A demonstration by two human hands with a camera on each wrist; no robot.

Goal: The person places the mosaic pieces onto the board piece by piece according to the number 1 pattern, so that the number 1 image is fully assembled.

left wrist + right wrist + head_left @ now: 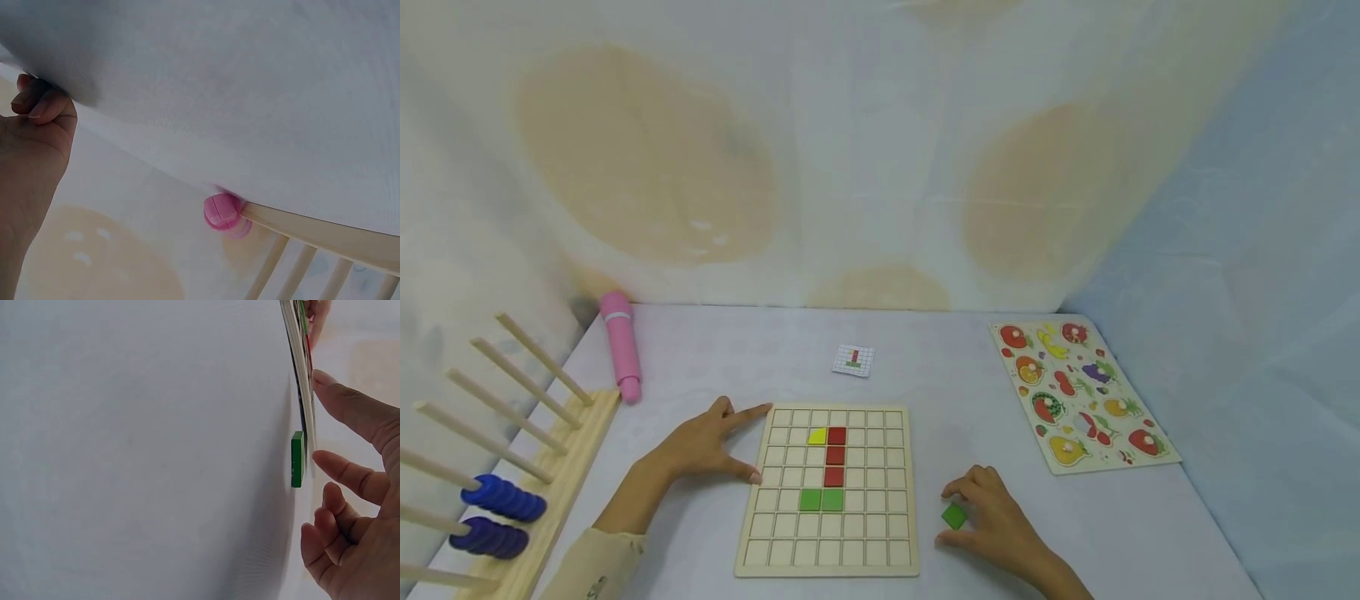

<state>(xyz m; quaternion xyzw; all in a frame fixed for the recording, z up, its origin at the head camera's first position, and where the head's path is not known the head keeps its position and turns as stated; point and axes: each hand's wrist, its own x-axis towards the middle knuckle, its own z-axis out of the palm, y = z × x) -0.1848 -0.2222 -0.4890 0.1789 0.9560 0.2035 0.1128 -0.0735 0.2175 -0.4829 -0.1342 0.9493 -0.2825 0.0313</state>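
A square wooden grid board (826, 570) lies on the white table. Set in its cells are a yellow piece (817, 436), which has a rounded corner, three red square tiles (835, 455) in a column, and two green tiles (822, 500) side by side below them. At the board's left edge, my left hand (696, 442) rests its index fingertip on the top corner and its thumb lower down, the other fingers folded. To the right of the board, my right hand (992, 521) spreads thumb and forefinger around a loose green tile (297, 459); the right wrist view shows the fingertips apart from it.
A small pattern card (853, 360) lies beyond the board. A fruit puzzle board (1082, 392) is at the far right. On the left stand a wooden peg rack (576, 458) with blue rings (503, 497) and a pink cylindrical object (622, 346).
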